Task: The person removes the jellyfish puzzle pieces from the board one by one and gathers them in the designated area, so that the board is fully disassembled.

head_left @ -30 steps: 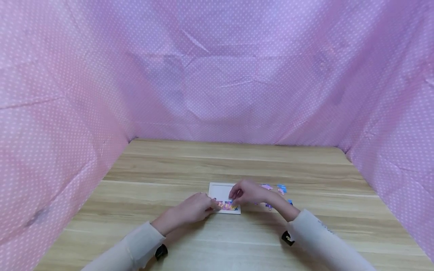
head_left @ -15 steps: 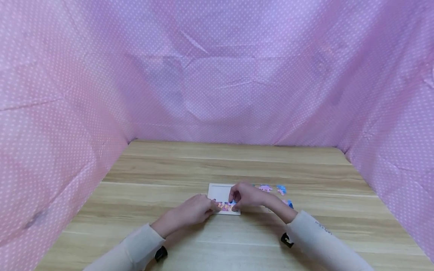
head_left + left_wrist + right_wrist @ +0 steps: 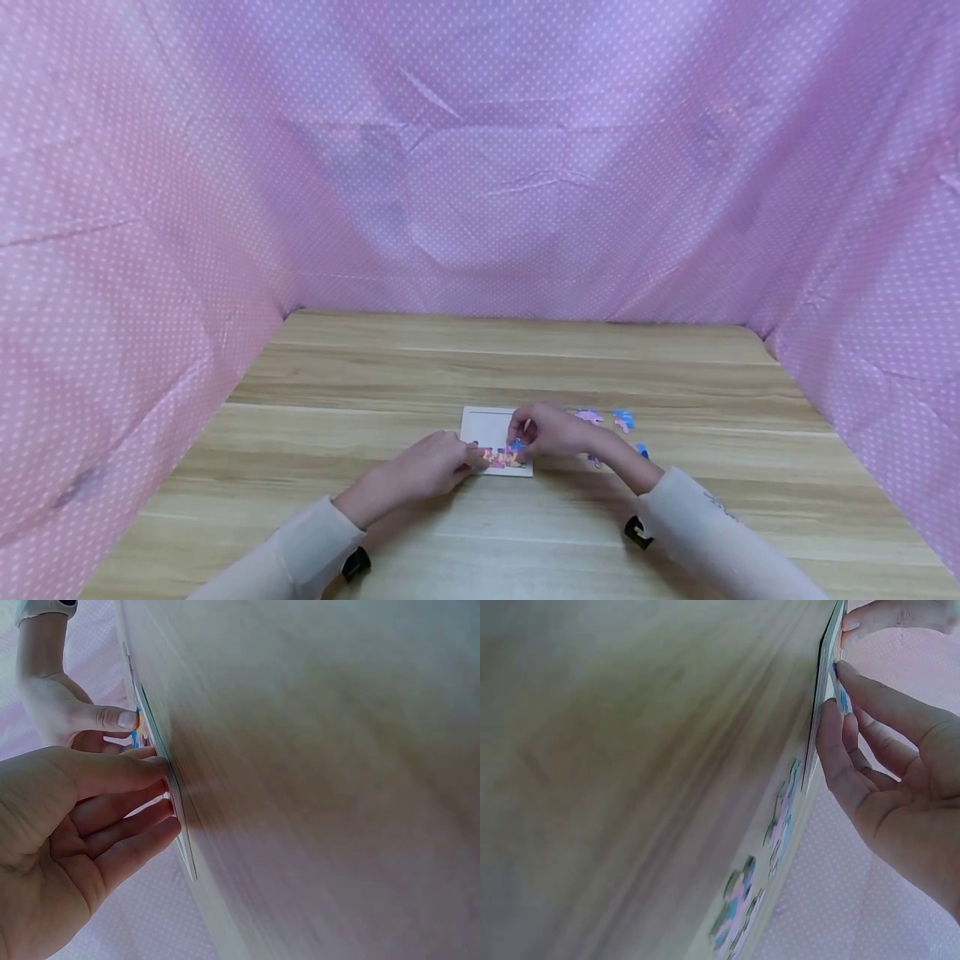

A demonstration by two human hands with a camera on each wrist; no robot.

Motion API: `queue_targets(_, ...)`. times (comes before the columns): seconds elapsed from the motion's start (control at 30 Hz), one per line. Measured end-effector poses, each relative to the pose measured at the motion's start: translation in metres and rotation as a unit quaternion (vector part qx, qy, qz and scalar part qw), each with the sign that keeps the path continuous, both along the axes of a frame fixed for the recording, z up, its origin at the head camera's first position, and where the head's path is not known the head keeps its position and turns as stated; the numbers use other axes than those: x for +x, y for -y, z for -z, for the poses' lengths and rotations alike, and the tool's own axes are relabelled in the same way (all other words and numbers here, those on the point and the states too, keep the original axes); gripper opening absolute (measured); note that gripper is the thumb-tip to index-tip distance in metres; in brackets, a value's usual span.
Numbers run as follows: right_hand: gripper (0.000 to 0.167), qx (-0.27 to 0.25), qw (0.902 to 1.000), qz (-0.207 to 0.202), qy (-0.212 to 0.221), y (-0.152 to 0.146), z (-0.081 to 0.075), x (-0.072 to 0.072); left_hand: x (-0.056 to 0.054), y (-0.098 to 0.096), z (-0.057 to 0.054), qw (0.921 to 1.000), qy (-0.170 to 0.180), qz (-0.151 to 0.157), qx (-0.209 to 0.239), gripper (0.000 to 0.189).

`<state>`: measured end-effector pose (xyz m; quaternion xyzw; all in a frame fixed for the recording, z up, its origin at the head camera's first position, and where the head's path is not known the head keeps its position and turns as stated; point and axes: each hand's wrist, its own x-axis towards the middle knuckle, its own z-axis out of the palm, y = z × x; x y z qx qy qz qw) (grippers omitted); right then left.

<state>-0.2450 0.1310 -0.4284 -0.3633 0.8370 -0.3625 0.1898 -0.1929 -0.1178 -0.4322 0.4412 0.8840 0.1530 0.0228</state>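
Observation:
A white puzzle board [image 3: 483,427] lies on the table, with colourful jigsaw pieces [image 3: 497,457] along its near side. My left hand [image 3: 437,461] rests at the board's left near corner, fingertips touching the board and the pieces there. In the left wrist view its thumb [image 3: 124,774] lies against the board's edge. My right hand [image 3: 546,431] pinches a blue jigsaw piece [image 3: 517,446] between thumb and fingers, over the board's right side just above the row. The right wrist view shows that blue piece [image 3: 844,700] partly hidden by the fingers.
Several loose jigsaw pieces [image 3: 622,419] lie on the wooden table [image 3: 375,367] right of the board, some hidden under my right forearm. Pink dotted cloth [image 3: 480,208] hangs at the back and both sides.
My right hand has shifted slightly over the board's right side, and more of the blue jigsaw piece shows between its fingers. My left hand stays nearly still.

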Motion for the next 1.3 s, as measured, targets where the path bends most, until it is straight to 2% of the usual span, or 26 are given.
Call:
queue_targets(0.23, 0.018, -0.02, 0.9998, 0.009, 0.003, -0.011, 0.0, 0.001, -0.001, 0.001, 0.002, 0.9997, -0.022, 0.01, -0.001, 0.017)
queue_targets(0.37, 0.014, -0.033, 0.9992, 0.017, 0.014, -0.017, -0.003, 0.003, -0.001, 0.0, 0.0, 0.9998, -0.017, 0.011, 0.001, 0.017)
queue_targets(0.63, 0.009, -0.055, 0.9984, 0.002, 0.008, -0.033, -0.003, 0.002, 0.0, 0.0, 0.001, 0.9996, -0.017, 0.016, 0.013, 0.016)
queue_targets(0.87, 0.007, -0.057, 0.998, 0.016, 0.023, -0.048, -0.003, 0.006, 0.001, 0.001, 0.001, 0.9998, -0.017, 0.008, 0.002, 0.017)
queue_targets(1.07, 0.007, -0.046, 0.9987, 0.019, -0.001, -0.068, -0.008, 0.008, 0.001, 0.001, 0.001, 1.0, -0.001, -0.002, 0.006, 0.02)
queue_targets(1.3, 0.009, -0.039, 0.999, 0.019, 0.004, -0.09, -0.01, 0.012, 0.0, -0.001, 0.001, 0.9998, -0.013, 0.009, -0.008, 0.015)
